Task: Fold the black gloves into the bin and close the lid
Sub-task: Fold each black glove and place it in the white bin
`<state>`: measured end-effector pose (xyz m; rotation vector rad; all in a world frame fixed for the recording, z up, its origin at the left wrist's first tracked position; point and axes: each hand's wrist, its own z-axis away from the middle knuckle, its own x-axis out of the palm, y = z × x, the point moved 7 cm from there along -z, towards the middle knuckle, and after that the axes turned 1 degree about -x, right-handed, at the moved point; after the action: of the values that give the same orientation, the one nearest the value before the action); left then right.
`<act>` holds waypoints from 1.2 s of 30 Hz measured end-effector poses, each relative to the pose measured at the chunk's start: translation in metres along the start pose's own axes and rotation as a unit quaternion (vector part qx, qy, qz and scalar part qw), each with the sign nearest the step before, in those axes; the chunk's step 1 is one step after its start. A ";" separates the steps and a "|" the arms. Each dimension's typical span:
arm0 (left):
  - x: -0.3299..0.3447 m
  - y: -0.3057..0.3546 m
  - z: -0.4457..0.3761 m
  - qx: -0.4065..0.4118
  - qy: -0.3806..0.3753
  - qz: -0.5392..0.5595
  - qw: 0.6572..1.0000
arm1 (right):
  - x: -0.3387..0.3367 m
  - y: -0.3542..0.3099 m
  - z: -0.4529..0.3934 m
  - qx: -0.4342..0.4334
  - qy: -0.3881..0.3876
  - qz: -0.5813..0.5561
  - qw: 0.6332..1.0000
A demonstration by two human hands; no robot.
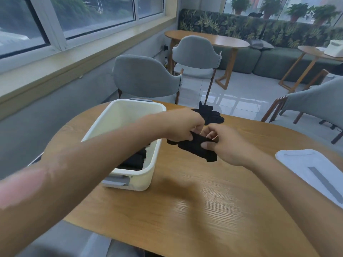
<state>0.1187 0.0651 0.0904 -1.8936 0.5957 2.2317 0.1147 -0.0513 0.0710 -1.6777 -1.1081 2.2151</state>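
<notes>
A black glove (194,146), judged light, soft and limp, is held just above the tabletop (185,210), at 3 o'clock from the bin (148,175). It is pinched at opposite ends by the left hand (182,125) and right hand (225,145); edge grips suit folding. More gloves (209,114) lie at 12 o'clock; the lid (311,167) lies at 3.
</notes>
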 end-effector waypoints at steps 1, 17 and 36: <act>-0.013 -0.007 0.008 -0.004 0.008 0.000 1.000 | -0.003 -0.014 -0.002 -0.013 0.002 -0.012 1.000; -0.031 -0.135 0.126 -0.132 -0.002 0.076 0.988 | 0.084 -0.137 -0.066 -0.131 -0.121 0.057 0.982; 0.070 -0.155 0.126 -0.137 -0.249 0.060 0.957 | 0.188 -0.129 -0.063 -0.070 -0.314 0.256 0.912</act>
<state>0.0471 0.2462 0.0066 -1.3183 0.3367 2.8476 0.0630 0.1686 0.0013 -1.4552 -1.0347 3.2419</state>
